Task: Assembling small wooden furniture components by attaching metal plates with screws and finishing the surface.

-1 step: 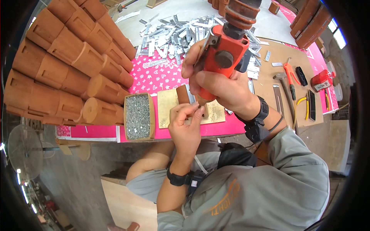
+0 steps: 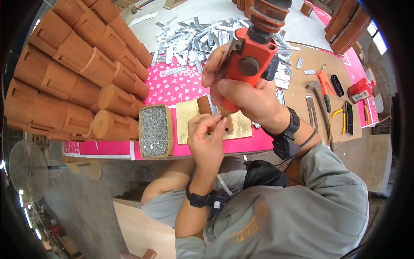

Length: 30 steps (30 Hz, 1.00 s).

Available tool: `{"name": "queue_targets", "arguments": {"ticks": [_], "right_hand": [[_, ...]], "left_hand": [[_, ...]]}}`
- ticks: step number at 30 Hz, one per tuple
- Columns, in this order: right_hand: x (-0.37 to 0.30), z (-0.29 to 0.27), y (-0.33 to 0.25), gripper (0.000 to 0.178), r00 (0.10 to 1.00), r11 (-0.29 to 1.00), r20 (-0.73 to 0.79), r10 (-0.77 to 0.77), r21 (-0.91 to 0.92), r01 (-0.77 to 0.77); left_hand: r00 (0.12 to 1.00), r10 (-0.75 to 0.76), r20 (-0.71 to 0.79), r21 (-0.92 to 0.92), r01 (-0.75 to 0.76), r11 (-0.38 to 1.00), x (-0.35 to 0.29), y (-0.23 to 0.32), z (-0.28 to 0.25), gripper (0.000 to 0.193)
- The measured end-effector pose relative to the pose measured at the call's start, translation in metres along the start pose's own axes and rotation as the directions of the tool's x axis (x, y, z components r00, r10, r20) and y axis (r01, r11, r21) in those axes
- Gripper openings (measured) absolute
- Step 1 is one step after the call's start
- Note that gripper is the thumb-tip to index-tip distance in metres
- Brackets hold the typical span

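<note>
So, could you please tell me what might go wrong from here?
The left hand has its fingertips right by the nose of the red power tool, so a slip might hurt them. The box of metal fasteners stands near the front edge of the table; a knock could spill it.

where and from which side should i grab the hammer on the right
Best, I'd judge, by the handle, from your near side: the hammer lies with its head pointing away and its handle running back toward you. Take it from above, minding the orange-and-black tool close along its right.
</note>
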State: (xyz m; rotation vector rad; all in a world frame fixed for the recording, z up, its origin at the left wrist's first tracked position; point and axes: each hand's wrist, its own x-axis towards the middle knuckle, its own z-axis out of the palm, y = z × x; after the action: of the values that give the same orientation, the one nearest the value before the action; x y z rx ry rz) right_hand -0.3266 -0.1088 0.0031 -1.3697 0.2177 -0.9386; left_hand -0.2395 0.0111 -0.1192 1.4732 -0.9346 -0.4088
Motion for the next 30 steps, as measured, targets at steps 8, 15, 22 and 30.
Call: {"name": "queue_targets", "arguments": {"ticks": [8,15,22,30], "right_hand": [[0.034,-0.003,0.039,0.022,0.974,0.963,-0.007,-0.228,-0.152,0.224],[0.035,-0.006,0.049,0.027,0.988,0.988,-0.009,-0.154,-0.035,0.153],[0.033,-0.011,0.059,0.040,0.968,0.963,0.116,-0.223,-0.129,0.237],[0.028,-0.002,0.054,0.021,0.984,0.967,0.085,-0.159,-0.188,0.173]], "left_hand": [[0.989,0.148,0.002,0.297,-0.142,0.944,0.050,-0.025,0.001,0.014],[0.995,-0.091,0.034,0.115,0.086,0.990,0.057,-0.035,0.001,0.014],[0.975,-0.130,0.178,0.100,0.114,0.988,0.041,-0.043,-0.004,0.054],[0.925,0.194,0.325,0.272,-0.288,0.918,0.026,-0.052,-0.002,0.124]]}}
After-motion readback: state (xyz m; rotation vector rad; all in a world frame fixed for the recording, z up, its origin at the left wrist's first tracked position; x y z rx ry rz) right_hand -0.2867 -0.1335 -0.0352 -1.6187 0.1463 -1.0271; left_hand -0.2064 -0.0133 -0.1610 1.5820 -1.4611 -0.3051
